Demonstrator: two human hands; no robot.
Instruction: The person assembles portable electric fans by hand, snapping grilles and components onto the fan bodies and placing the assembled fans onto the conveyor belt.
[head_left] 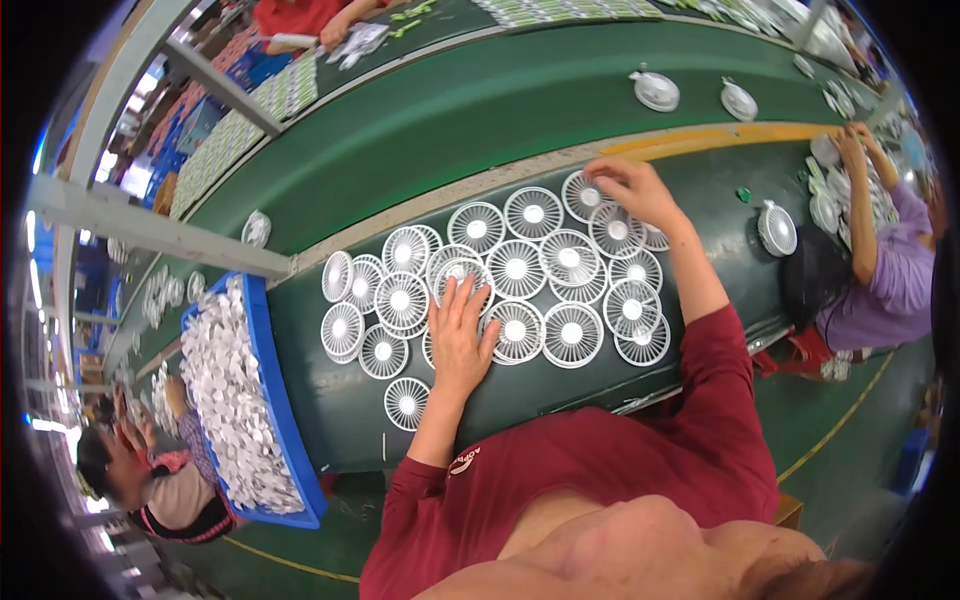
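From the wearer's head, one wide fisheye camera looks down over the maroon cloth shirt point(620, 450), fairly near the bare left hand point(462, 335) and bare right hand point(640, 190), taking in the flat dark-green worktable point(335, 430) and long green conveyor belt point(500, 110) beyond.

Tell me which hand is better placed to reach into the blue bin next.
Left, most likely: the left hand is over the white grilles, nearer the blue bin, while the right hand is farther from it.

White round spoked grilles point(518, 269) lie clustered on the green table point(325, 420); several overlap.
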